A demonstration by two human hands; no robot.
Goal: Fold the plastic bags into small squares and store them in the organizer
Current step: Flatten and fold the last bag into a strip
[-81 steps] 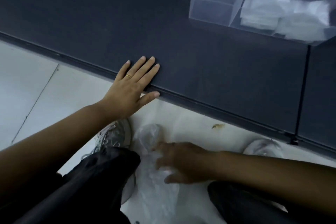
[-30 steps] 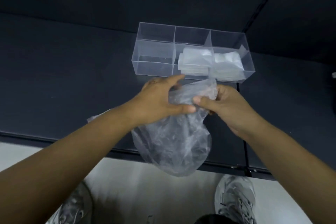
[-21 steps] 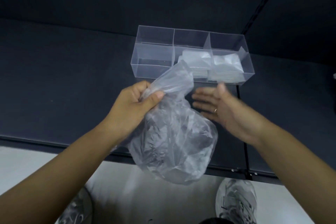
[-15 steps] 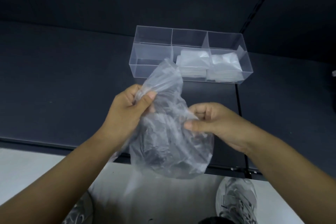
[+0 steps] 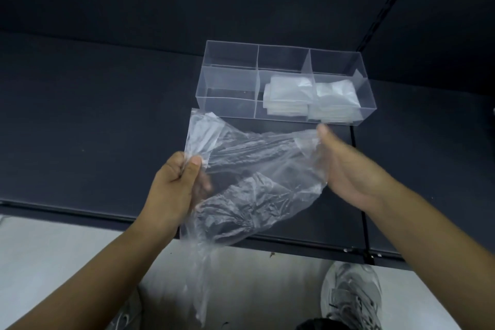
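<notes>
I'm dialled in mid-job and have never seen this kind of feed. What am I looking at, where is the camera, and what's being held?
There is no machine here: a person works bare-handed. The one camera sits on their head, looking forward and down. The left hand pinches one edge of a crumpled clear bag; the right hand grips the opposite edge, stretching it between them above the dark table. A clear organizer stands behind, with folded bags in its middle and right compartments. A shoe shows on the floor.

I can't tell what sort of place I'm in. A dark tabletop [image 5: 93, 120] fills twelve o'clock. Pale floor tiles [image 5: 53, 262] lie at six.
</notes>
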